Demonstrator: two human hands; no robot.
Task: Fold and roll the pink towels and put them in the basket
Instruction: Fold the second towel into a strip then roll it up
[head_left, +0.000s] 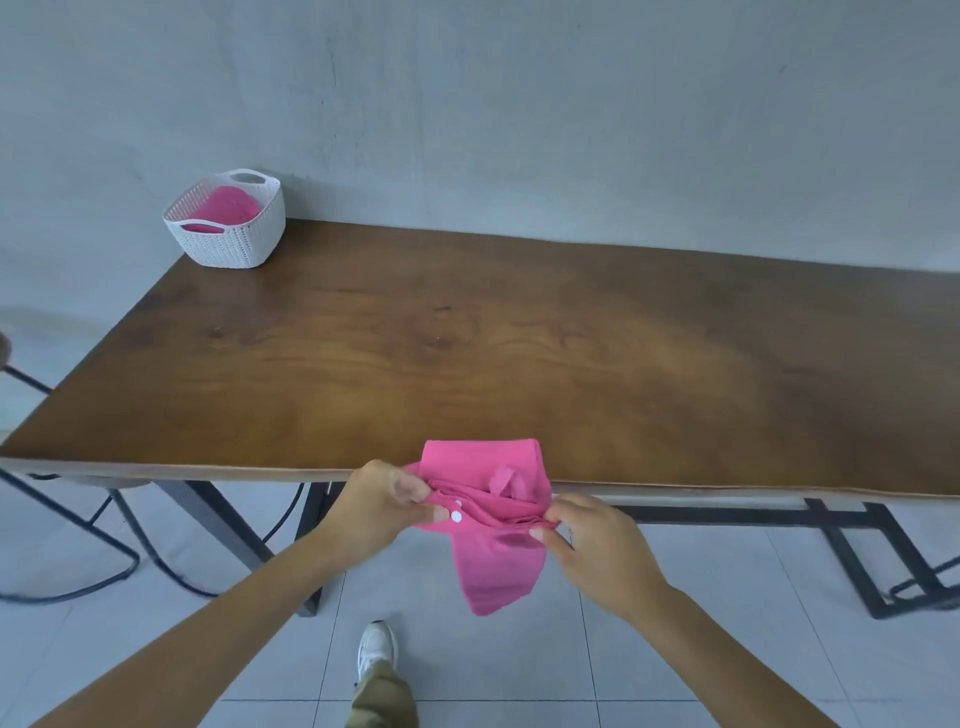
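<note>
Two hands pinch one pink towel (493, 519) at the near edge of a brown wooden table (519, 353): the left hand (382, 501) grips its left side, the right hand (597, 545) its right. The towel's top lies on the table; its lower part hangs below the edge. At the table's far left corner stands a white basket (226, 221) with pink cloth (228, 205) inside.

**Basket far left, towel near edge**

The white woven plastic basket (236, 244) stands on the far left corner of the long brown wooden table (519, 338), with a bundled pink towel (227, 204) in it. A folded pink cloth towel (480, 462) overlaps the table's near edge, its lower part hanging in front, pinched between the left hand (382, 501) and the right hand (597, 545), well apart from the basket
</note>
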